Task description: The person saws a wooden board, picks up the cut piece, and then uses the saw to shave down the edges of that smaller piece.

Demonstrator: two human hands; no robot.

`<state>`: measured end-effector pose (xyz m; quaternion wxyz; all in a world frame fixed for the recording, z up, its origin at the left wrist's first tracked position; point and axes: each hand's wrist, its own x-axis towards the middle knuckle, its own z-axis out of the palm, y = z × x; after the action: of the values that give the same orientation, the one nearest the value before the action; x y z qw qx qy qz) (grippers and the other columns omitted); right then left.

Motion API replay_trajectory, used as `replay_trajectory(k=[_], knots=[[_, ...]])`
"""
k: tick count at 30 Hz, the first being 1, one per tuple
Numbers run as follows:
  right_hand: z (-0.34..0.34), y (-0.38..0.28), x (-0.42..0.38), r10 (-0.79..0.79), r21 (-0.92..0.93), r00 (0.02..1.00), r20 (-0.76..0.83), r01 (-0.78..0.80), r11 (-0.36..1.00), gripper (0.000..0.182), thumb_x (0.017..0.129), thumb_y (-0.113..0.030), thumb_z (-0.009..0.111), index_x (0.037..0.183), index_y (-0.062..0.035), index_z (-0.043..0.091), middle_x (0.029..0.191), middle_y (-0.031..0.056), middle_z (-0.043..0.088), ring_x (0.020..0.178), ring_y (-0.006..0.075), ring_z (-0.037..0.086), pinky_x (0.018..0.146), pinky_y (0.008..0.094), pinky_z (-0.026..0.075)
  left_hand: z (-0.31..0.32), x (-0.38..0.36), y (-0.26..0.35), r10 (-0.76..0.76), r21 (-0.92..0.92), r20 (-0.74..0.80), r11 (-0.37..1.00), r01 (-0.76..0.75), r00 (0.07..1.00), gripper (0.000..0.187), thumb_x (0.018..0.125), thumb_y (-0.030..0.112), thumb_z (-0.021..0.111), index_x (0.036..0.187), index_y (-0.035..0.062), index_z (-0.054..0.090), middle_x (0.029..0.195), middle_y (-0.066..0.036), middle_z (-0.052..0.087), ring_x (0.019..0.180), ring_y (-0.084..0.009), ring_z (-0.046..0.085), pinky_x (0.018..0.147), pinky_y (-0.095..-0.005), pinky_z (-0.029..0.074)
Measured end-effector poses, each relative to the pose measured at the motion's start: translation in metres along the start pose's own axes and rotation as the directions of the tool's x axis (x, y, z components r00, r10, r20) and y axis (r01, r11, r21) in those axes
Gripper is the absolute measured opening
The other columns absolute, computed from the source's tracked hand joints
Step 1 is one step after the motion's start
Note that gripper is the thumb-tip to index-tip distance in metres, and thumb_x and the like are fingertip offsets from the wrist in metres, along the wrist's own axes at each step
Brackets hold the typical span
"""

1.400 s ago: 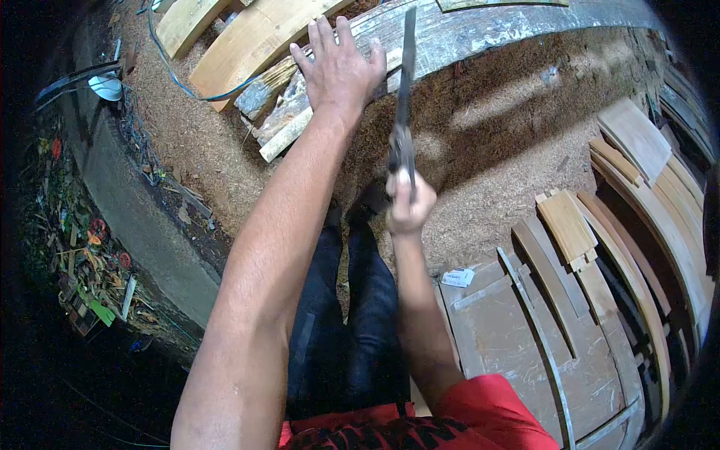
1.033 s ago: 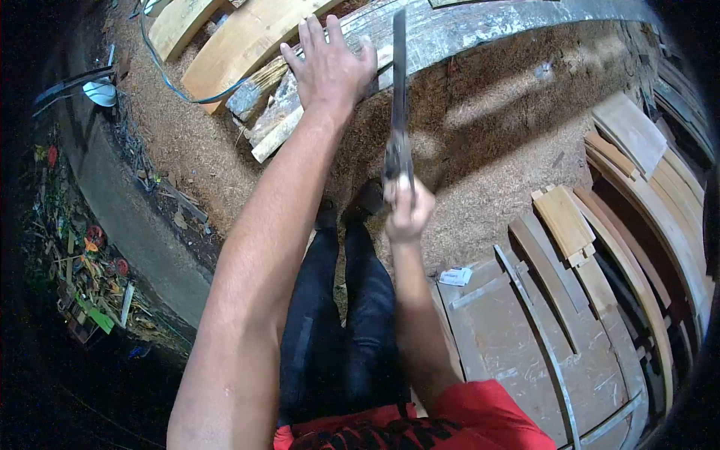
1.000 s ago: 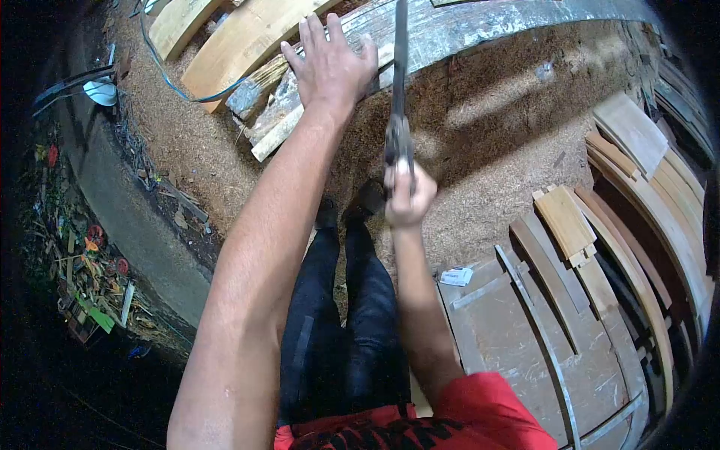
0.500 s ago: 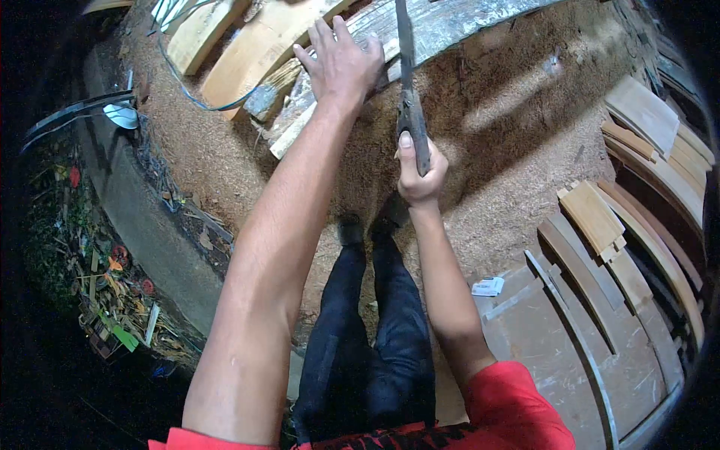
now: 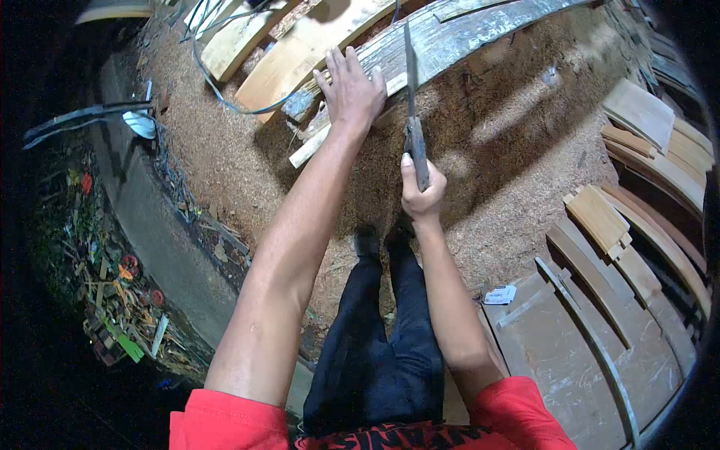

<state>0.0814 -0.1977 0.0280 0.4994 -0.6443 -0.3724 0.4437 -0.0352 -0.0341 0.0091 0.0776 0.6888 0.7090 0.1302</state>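
Observation:
My left hand (image 5: 352,94) lies with its fingers spread on a narrow pale wood strip (image 5: 309,148), pressing it against a weathered grey board (image 5: 472,36). Wrapped round the dark handle of a handsaw (image 5: 416,142) is my right hand (image 5: 424,187), thumb along the top. The saw's long thin blade points away from me, seen nearly edge-on, and crosses the strip just right of my left hand. Its teeth cannot be made out. A rough wood offcut (image 5: 298,105) sits beside my left wrist.
Curved planks (image 5: 262,84) lie beyond my left hand with a blue cable (image 5: 217,94) across them. Sawdust (image 5: 517,169) covers the ground. Stacked curved wooden pieces (image 5: 600,217) stand on the right, near a brown panel (image 5: 540,337). A concrete edge (image 5: 150,202) and scrap (image 5: 124,300) are on the left.
The handsaw and my right hand have drawn slightly back toward me. The whole view has shifted a little, with the wood now further right. My left hand stays on the strip.

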Motion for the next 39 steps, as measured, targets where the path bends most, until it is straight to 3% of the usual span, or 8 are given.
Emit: replay_trajectory(k=[5, 15, 17, 21, 25, 29, 37, 39], knots=[[-0.003, -0.002, 0.001, 0.044, -0.015, 0.998, -0.037, -0.044, 0.999, 0.035, 0.092, -0.02, 0.063, 0.063, -0.0068, 0.05, 0.056, -0.008, 0.039, 0.052, 0.003, 0.035, 0.046, 0.0255, 0.029, -0.012, 0.003, 0.015, 0.144, 0.0, 0.244, 0.989, -0.149, 0.959, 0.065, 0.099, 0.039, 0.032, 0.152, 0.0024, 0.022, 0.159, -0.022, 0.016, 0.149, -0.033, 0.013, 0.117, -0.0604, 0.003], [-0.016, -0.001, -0.079, 0.067, -0.071, 0.986, -0.154, -0.078, 0.994, 0.022, 0.088, -0.013, 0.064, 0.069, -0.0031, 0.056, 0.056, -0.0021, 0.045, 0.053, 0.0057, 0.044, 0.049, 0.0271, 0.038, 0.004, 0.007, 0.013, 0.011, -0.036, 0.172, 0.999, -0.005, 0.985, 0.065, 0.097, 0.032, 0.036, 0.152, 0.0002, 0.019, 0.159, -0.023, 0.015, 0.148, -0.0353, 0.013, 0.116, -0.0604, 0.006], [-0.016, 0.005, -0.053, -0.01, -0.082, 0.99, -0.14, -0.001, 0.997, 0.025, 0.088, -0.015, 0.064, 0.068, -0.0032, 0.055, 0.055, -0.0023, 0.044, 0.052, 0.0058, 0.042, 0.048, 0.0277, 0.037, 0.003, 0.014, 0.015, -0.011, -0.043, 0.194, 0.999, 0.02, 0.981, 0.065, 0.097, 0.032, 0.034, 0.152, 0.0005, 0.019, 0.159, -0.021, 0.016, 0.148, -0.035, 0.014, 0.117, -0.06, 0.007], [-0.01, 0.01, -0.03, 0.092, -0.014, 0.995, -0.048, -0.093, 0.996, 0.025, 0.089, -0.01, 0.061, 0.066, -0.0049, 0.051, 0.058, -0.0056, 0.043, 0.054, 0.0036, 0.039, 0.048, 0.0251, 0.031, -0.003, 0.011, 0.014, -0.008, -0.022, 0.23, 1.0, 0.013, 0.973, 0.064, 0.099, 0.03, 0.031, 0.152, -0.0008, 0.014, 0.16, -0.02, 0.011, 0.149, -0.0317, 0.01, 0.118, -0.0571, 0.004], [-0.026, -0.005, -0.06, 0.062, -0.106, 0.996, -0.071, -0.07, 0.992, 0.017, 0.086, -0.011, 0.064, 0.072, -0.0016, 0.06, 0.055, -0.0021, 0.048, 0.052, 0.0052, 0.046, 0.049, 0.0251, 0.04, 0.002, 0.014, 0.014, 0.011, -0.008, 0.173, 1.0, -0.01, 0.985, 0.064, 0.099, 0.031, 0.03, 0.152, -0.0007, 0.017, 0.159, -0.02, 0.014, 0.148, -0.033, 0.013, 0.117, -0.0586, 0.007], [-0.03, -0.006, -0.008, 0.009, -0.015, 1.0, 0.013, -0.009, 1.0, 0.022, 0.087, -0.01, 0.062, 0.067, -0.004, 0.054, 0.058, -0.0061, 0.042, 0.054, 0.0032, 0.038, 0.046, 0.026, 0.031, -0.007, 0.011, 0.018, -0.014, 0.007, 0.238, 1.0, 0.012, 0.971, 0.063, 0.098, 0.028, 0.026, 0.152, -0.0029, 0.012, 0.16, -0.02, 0.01, 0.149, -0.031, 0.009, 0.119, -0.0558, 0.004], [-0.031, -0.015, -0.042, 0.087, -0.001, 0.994, -0.06, -0.087, 0.996, 0.02, 0.087, -0.01, 0.063, 0.069, -0.0022, 0.057, 0.059, -0.0057, 0.046, 0.056, 0.0039, 0.044, 0.049, 0.024, 0.036, -0.006, 0.018, 0.018, 0.001, 0.014, 0.195, 1.0, -0.003, 0.981, 0.064, 0.097, 0.027, 0.027, 0.152, -0.0035, 0.011, 0.16, -0.02, 0.01, 0.149, -0.0309, 0.01, 0.119, -0.0554, 0.004], [-0.028, -0.013, -0.019, -0.015, -0.022, 1.0, -0.017, 0.015, 1.0, 0.022, 0.087, -0.01, 0.063, 0.068, -0.0026, 0.055, 0.059, -0.0058, 0.045, 0.055, 0.004, 0.043, 0.048, 0.0247, 0.035, -0.003, 0.011, 0.018, -0.007, 0.011, 0.21, 1.0, 0.004, 0.978, 0.064, 0.097, 0.026, 0.026, 0.152, -0.0032, 0.011, 0.16, -0.02, 0.01, 0.149, -0.0309, 0.01, 0.119, -0.0551, 0.004]])
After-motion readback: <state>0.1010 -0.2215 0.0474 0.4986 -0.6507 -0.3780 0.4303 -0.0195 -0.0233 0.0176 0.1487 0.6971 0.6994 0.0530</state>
